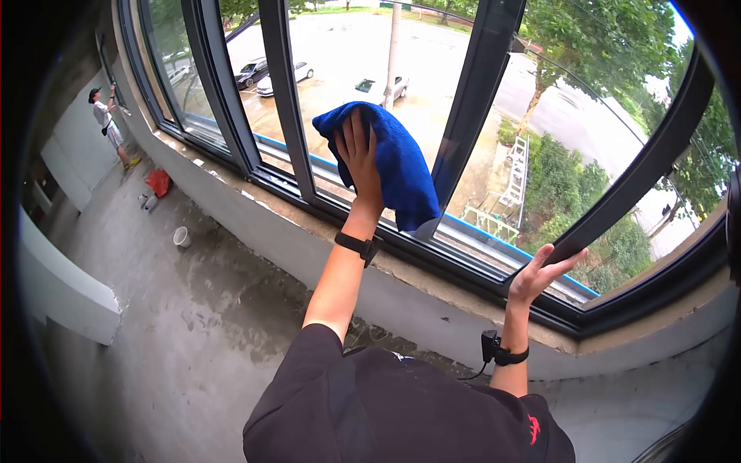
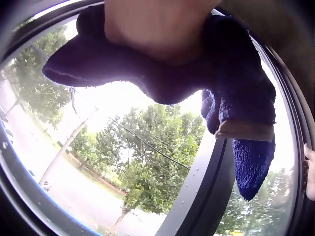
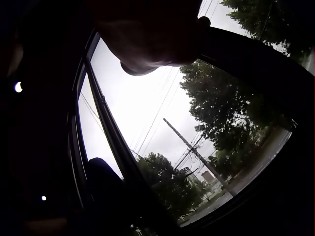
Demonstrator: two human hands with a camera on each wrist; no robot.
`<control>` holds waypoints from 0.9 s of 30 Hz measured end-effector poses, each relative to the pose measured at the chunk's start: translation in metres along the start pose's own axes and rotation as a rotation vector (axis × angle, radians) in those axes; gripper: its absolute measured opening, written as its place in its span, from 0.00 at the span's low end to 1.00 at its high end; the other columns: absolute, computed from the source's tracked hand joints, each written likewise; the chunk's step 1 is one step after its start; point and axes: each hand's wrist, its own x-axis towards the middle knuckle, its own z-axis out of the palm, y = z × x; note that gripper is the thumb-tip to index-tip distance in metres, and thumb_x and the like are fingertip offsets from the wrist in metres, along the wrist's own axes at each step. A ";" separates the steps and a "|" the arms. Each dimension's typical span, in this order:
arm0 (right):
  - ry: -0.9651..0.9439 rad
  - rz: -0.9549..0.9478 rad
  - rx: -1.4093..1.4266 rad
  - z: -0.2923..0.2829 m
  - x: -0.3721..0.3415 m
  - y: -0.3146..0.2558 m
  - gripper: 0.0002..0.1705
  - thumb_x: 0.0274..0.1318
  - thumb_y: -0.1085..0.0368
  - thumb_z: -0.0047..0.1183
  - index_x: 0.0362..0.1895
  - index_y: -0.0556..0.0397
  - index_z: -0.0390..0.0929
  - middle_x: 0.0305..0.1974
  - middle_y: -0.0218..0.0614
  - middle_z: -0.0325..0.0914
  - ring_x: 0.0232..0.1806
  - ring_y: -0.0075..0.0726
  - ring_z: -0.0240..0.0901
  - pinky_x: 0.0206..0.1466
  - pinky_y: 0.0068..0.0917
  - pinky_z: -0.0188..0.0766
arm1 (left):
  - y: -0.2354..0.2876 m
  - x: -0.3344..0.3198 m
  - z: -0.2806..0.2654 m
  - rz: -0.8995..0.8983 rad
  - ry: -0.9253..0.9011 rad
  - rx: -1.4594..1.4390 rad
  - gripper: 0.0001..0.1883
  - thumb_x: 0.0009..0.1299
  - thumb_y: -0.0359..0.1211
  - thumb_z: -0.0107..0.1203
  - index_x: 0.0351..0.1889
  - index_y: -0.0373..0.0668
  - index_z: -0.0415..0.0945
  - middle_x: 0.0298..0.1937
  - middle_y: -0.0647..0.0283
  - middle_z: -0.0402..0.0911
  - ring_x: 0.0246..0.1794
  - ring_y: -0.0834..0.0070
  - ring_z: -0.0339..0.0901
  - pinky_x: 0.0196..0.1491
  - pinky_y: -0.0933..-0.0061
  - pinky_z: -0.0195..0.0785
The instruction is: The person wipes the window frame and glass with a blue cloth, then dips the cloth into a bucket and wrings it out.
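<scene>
My left hand (image 1: 360,166) lies flat against a blue cloth (image 1: 407,174), its fingers stretched out over it. The cloth overlaps the window pane and an upright frame bar (image 1: 472,108), with its lower corner hanging loose. In the left wrist view the cloth (image 2: 253,169) droops in folds below the hand, and its fingers are hidden. Farther right, my right hand (image 1: 531,282) holds the dark edge of a window sash (image 1: 617,212) between thumb and fingers. The right wrist view is dark, with the right hand (image 3: 152,44) at its top.
A ledge (image 1: 478,307) runs under the windows above a grey wall. On the wet concrete floor (image 1: 201,309) stand a white bucket (image 1: 181,237) and a red object (image 1: 157,182). Another person (image 1: 106,123) stands by the far windows. Outside are parked cars and trees.
</scene>
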 end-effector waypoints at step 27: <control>-0.541 -0.282 0.016 0.055 -0.022 -0.089 0.65 0.50 0.40 0.68 0.75 0.72 0.45 0.68 0.71 0.59 0.69 0.71 0.62 0.69 0.45 0.64 | 0.034 -0.016 0.005 0.010 0.032 -0.016 0.35 0.78 0.47 0.46 0.79 0.54 0.45 0.80 0.46 0.50 0.80 0.45 0.49 0.75 0.37 0.38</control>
